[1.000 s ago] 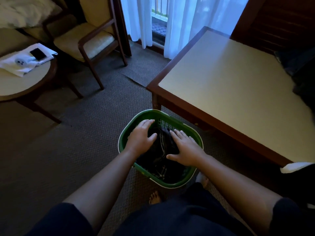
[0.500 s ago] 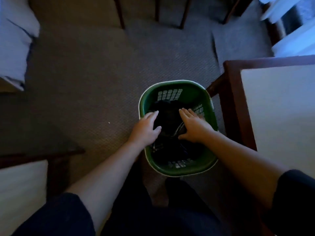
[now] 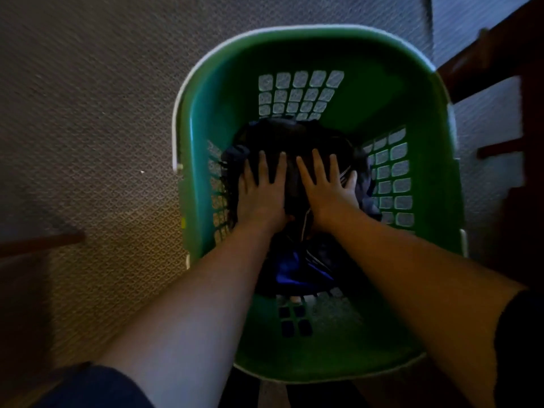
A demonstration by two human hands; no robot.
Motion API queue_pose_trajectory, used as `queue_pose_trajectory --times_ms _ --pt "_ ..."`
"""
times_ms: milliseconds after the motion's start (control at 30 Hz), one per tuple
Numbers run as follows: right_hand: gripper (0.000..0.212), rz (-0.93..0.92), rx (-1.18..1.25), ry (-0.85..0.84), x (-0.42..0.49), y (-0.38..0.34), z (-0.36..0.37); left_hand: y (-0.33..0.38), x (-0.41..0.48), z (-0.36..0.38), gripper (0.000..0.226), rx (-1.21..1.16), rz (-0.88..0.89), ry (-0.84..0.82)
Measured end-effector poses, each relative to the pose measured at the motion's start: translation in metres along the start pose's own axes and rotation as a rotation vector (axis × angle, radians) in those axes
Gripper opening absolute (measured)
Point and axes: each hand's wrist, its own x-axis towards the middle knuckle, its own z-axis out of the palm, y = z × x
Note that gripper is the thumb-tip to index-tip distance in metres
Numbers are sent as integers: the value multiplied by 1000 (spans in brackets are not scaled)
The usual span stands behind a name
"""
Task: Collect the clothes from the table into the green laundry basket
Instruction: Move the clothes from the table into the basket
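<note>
The green laundry basket [image 3: 394, 92] with a white rim stands on the carpet and fills the middle of the head view. Dark clothes [image 3: 291, 136], black and navy, lie piled at its bottom. My left hand [image 3: 260, 191] and my right hand [image 3: 328, 187] rest flat on top of the pile, side by side, fingers spread, palms down. Neither hand grips anything. Both forearms reach down into the basket from the lower edge of the view.
Patterned brown carpet [image 3: 88, 113] surrounds the basket. A dark wooden table frame [image 3: 500, 54] stands close on the right. Another dark wooden furniture edge [image 3: 41, 245] shows at the left.
The view has dropped much closer over the basket. Both hands have moved deeper inside and now lie flat together on the clothes pile.
</note>
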Motion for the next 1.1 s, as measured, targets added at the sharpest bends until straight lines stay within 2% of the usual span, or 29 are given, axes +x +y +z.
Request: queue_pose_trajectory --times_ms 100,233,400,533,700,800,900,967,1100 --pt "128 -1 8 77 24 -6 41 -8 24 39 136 11 -39 -10" --pt "125 -1 14 108 64 -7 83 -14 57 84 130 33 -103 -9" --pt "119 -34 -1 138 109 -2 114 -20 103 122 108 58 -153 -6" --pt "118 -61 -16 151 122 3 125 -21 119 124 110 68 -153 -61" --pt "118 -59 -31 217 90 1 116 -20 94 103 114 87 -133 -71" --pt "119 -10 -49 243 46 2 112 -15 57 93 115 57 -109 75" --pt "116 119 40 236 0 -7 117 -8 6 97 103 -16 -138 174" --pt "110 163 168 165 -20 -14 124 -4 -21 106 91 -75 -193 91" --pt "93 38 339 -15 -30 -5 129 -7 -27 111 80 -42 -197 -160"
